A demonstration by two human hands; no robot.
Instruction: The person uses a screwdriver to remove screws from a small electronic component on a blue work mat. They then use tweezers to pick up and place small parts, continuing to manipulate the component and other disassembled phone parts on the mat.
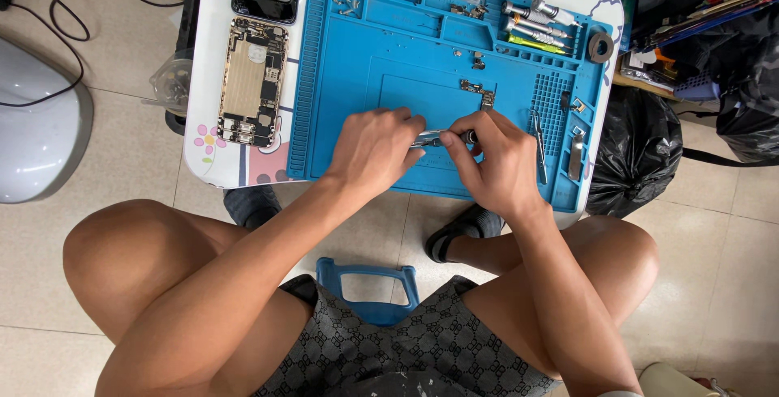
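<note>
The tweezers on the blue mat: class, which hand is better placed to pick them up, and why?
Probably the right hand. The tweezers lie just beside it on the blue mat; the left hand is farther off. Both hands share a small silver tool.

Pale glossy floor tiles [122,137] reflect soft, even light. A small white table [213,81] with a flower print stands on them. A blue stool [369,287] sits below. 1 black cable [57,24] trails beside a white rounded object [36,133]; a black bag [637,154] slumps at right.
</note>
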